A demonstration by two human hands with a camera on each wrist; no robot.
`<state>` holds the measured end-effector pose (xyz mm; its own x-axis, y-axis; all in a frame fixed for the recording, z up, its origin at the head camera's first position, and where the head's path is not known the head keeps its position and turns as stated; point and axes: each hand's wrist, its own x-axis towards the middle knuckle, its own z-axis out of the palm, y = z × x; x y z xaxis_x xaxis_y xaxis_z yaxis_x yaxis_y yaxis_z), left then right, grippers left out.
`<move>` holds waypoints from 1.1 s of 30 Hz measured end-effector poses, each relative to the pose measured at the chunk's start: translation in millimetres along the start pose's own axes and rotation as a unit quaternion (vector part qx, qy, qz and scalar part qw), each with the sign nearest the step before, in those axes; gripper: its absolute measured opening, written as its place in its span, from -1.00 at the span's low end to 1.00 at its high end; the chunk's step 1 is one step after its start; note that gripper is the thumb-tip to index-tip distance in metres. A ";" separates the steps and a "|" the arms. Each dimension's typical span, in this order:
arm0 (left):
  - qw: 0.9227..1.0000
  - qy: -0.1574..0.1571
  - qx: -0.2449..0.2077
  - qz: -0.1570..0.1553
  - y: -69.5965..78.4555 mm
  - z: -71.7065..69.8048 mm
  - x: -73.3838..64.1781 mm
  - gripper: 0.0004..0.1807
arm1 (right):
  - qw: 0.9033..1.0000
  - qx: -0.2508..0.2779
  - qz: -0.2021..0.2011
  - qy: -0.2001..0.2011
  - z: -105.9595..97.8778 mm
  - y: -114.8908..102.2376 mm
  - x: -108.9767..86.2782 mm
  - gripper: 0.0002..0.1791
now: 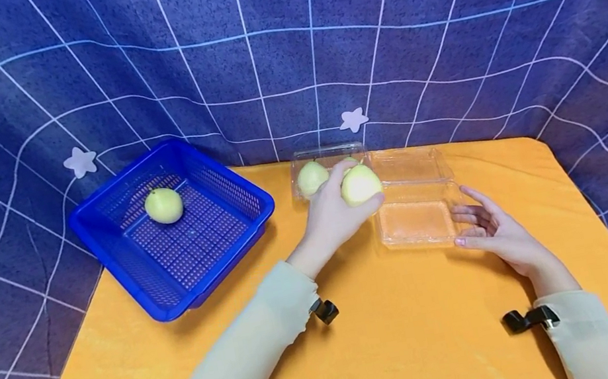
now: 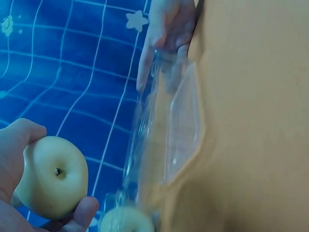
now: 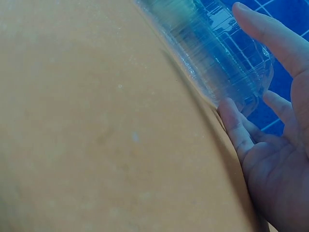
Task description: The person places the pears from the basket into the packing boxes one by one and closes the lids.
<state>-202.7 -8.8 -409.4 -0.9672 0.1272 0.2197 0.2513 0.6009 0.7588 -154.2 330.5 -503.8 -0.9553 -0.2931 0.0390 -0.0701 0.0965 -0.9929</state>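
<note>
My left hand (image 1: 333, 201) grips a pale yellow-green pear (image 1: 360, 184) between thumb and fingers, raised over the clear plastic containers. In the left wrist view the pear (image 2: 55, 176) shows its small dark dimple. Behind that hand, a clear container (image 1: 299, 158) holds another pear (image 1: 312, 178) and one more, partly hidden. A nearer clear clamshell container (image 1: 415, 224) has nothing inside and its lid (image 1: 408, 165) folded back. At its right end my right hand (image 1: 495, 231) has its fingers spread; in the right wrist view fingertips (image 3: 228, 107) touch the container's corner (image 3: 217, 92).
A blue plastic basket (image 1: 220, 267) with one pear (image 1: 164, 205) inside stands at the left on the orange tablecloth (image 1: 403, 347). A dark blue curtain (image 1: 282, 59) with grid lines and stars hangs behind the table and along its sides.
</note>
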 end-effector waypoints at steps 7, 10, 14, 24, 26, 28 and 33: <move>1.000 -0.017 -0.017 -0.001 13.2 18.5 2.5 -0.22 | 1.000 -0.001 0.001 0.001 0.0 0.0 1.0 0.09; 0.999 -0.023 -0.027 -0.013 18.2 24.8 2.6 -0.21 | 1.000 -0.001 0.003 0.002 0.7 -0.3 1.3 0.09; 0.999 -0.026 -0.036 -0.024 25.3 33.4 3.4 -0.20 | 1.000 0.000 0.002 0.002 1.5 -1.0 1.1 0.09; 0.999 -0.035 -0.021 -0.029 39.8 62.5 1.5 -0.19 | 1.000 0.018 -0.017 -0.004 -0.4 -0.6 -0.3 0.10; 0.999 -0.036 -0.019 -0.029 41.2 67.8 0.7 -0.20 | 1.000 0.012 -0.012 -0.001 -0.3 0.0 0.2 0.10; 0.998 -0.043 -0.018 -0.031 42.0 72.4 -0.1 -0.20 | 1.000 0.009 -0.011 -0.001 -0.2 0.6 0.9 0.10; 0.997 -0.066 -0.012 -0.038 41.4 82.3 -1.9 -0.20 | 1.000 0.012 -0.010 -0.002 0.1 0.9 1.2 0.10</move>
<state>-193.4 80.8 -428.8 -0.9793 0.1864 0.0794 0.1766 0.5933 0.7854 -155.3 330.2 -504.7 -0.9529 -0.2977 0.0579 -0.0818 0.0685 -0.9943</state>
